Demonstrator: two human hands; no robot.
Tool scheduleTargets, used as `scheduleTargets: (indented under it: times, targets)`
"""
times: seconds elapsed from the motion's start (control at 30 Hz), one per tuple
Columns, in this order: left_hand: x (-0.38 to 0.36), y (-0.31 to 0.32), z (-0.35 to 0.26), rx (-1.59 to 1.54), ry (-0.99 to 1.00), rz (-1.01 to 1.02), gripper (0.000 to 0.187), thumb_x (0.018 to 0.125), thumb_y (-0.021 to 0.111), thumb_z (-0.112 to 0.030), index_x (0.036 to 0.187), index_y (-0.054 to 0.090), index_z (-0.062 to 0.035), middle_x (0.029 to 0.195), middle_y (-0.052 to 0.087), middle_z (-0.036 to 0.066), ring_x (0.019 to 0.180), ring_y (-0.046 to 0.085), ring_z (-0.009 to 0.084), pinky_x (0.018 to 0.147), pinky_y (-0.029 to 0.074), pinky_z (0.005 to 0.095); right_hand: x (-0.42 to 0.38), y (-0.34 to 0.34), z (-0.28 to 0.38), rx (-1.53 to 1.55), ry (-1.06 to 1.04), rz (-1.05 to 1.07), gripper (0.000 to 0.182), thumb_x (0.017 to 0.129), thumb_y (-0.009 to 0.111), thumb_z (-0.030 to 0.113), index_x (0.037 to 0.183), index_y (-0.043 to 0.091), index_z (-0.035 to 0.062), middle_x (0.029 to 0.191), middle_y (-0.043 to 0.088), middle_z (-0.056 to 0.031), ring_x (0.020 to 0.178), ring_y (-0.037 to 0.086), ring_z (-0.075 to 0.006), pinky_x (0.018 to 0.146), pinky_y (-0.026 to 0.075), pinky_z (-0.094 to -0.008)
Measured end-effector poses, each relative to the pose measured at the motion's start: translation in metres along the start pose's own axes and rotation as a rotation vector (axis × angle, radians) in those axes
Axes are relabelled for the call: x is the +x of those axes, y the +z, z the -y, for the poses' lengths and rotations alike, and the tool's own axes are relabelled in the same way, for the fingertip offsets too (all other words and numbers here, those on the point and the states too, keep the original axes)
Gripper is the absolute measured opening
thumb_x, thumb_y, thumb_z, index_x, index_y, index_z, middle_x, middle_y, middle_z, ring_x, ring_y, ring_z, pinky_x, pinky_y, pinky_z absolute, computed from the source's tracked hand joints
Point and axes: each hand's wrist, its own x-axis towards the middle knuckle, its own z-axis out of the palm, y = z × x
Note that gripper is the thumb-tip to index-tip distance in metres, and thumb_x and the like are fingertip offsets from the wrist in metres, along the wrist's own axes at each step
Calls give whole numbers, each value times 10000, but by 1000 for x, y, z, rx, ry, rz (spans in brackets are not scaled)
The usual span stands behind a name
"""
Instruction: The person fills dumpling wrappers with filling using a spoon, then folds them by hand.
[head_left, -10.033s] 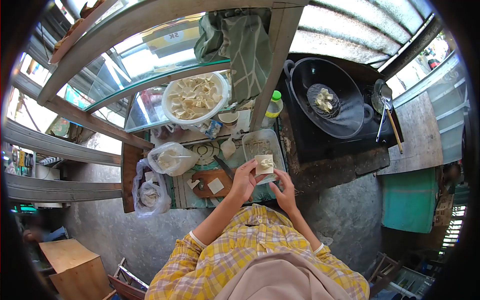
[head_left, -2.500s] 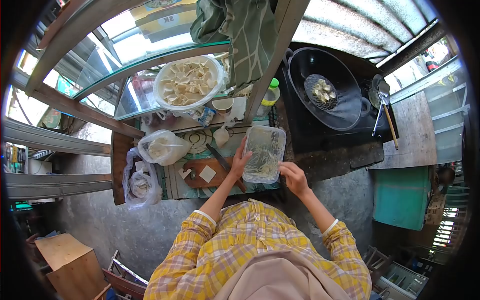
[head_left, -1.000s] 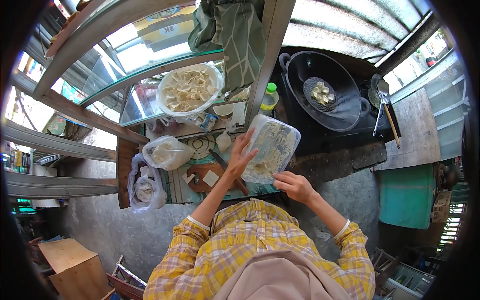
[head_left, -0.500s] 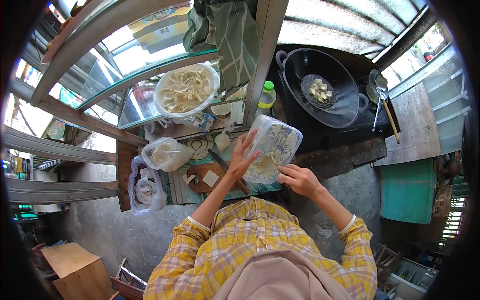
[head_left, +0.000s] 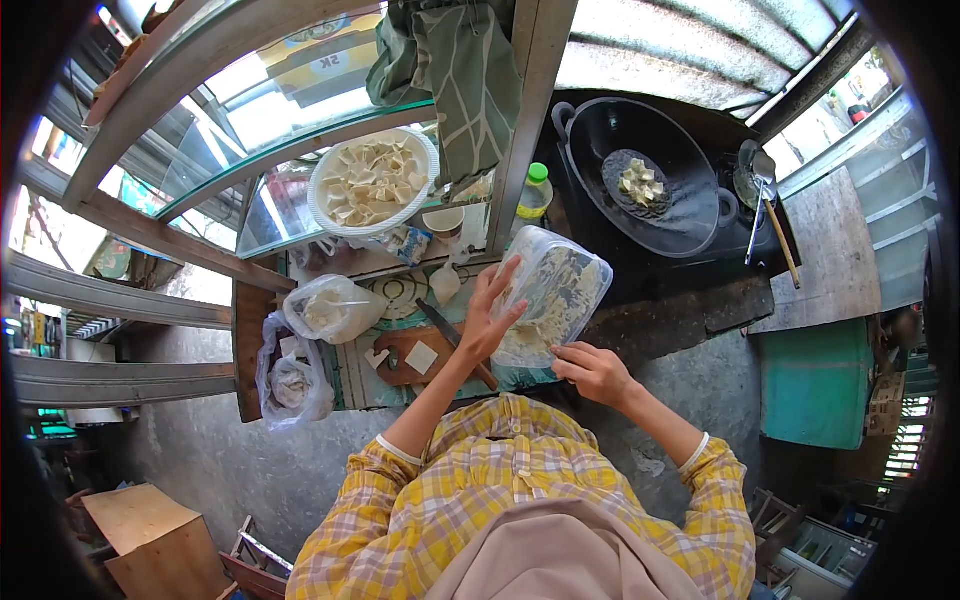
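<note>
A clear plastic container, tilted and smeared inside with pale batter or filling, is in my left hand, its fingers stretched along the near left side. My right hand is closed at the container's lower right edge. Whatever it pinches is too small to make out. Below my left forearm lies a wooden cutting board with white square pieces on it. The dark blade of a knife shows beside my left wrist.
Right of the container, a black wok holds oil and frying pieces. A spatula lies beyond it. A white bowl of folded pieces stands at the back left. Plastic bags sit on the left, and a green-capped bottle stands behind the container.
The container has tilted slightly and shifted a little to the right. My right hand has moved slightly left and down along its edge, and the frying pieces have shifted a little.
</note>
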Motion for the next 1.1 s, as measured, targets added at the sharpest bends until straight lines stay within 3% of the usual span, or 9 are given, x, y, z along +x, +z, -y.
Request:
scheduleTargets:
  times: [0.2,0.5,0.7,0.9,1.1]
  targets:
    - [-1,4,8,20,-26,-105,578,824,602,-267,1362,405,-190,1256,404,155,1162,415,305,983,335,397,-10,7,1,-43,47,-90,221,672,636,2,879,569,41,964,638,-131,820,633,-264,626,543,-318]
    - [0,9,-6,-43,25,-175,567,827,573,-228,1363,401,-163,1259,417,157,1180,401,282,1001,314,394,-23,14,12,251,315,-415,39,850,532,0,860,568,-10,832,622,-134,776,634,-283,679,521,-338]
    - [7,13,-16,-92,60,-185,571,826,568,-212,1367,394,-147,1257,419,154,1176,401,271,1009,302,392,-25,19,17,305,366,-574,84,885,502,12,860,568,-33,795,615,-137,729,632,-258,680,516,-323]
    - [4,20,-13,-91,25,-156,565,837,571,-229,1369,390,-166,1244,411,146,1173,402,272,1011,304,396,-24,21,17,390,462,-595,135,912,472,29,870,570,-55,792,612,-140,718,628,-230,678,514,-304]
    - [0,24,6,-86,-46,-87,595,830,591,-259,1380,377,-188,1240,409,140,1166,403,261,1006,310,382,-16,30,22,653,681,-625,213,947,443,91,885,571,-67,772,618,-96,741,642,-168,682,527,-270]
